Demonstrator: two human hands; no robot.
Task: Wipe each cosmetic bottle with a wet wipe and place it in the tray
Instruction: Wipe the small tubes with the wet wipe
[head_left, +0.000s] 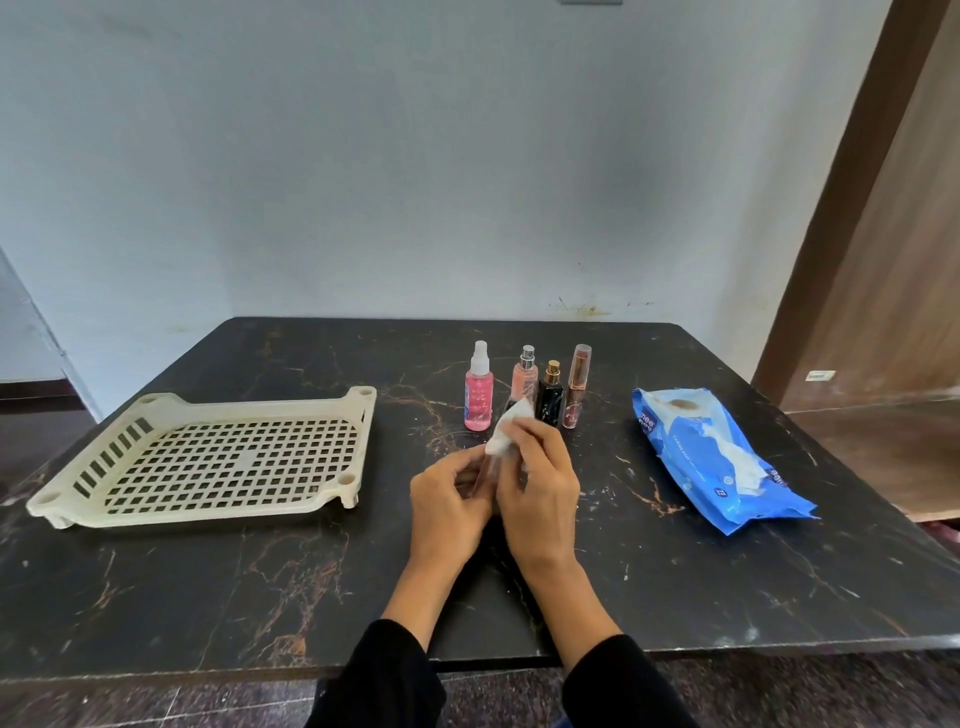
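Observation:
Above the table's middle, my left hand (451, 501) grips a slim clear bottle (487, 470), mostly hidden between my hands. My right hand (540, 493) pinches a white wet wipe (511, 428) against that bottle. Just behind my hands, a row of bottles stands on the table: a pink spray bottle (479, 389), a peach spray bottle (524, 379), a black bottle with a gold cap (550, 397) and a rose-gold tube (575, 387). The cream slotted tray (104, 457) lies at the left with nothing in it.
A blue wet-wipe pack (717, 457) lies at the right with a wipe sticking out of its opening. The dark marble table (260, 571) ends at a wall behind and a wooden door frame (831, 208) at the right.

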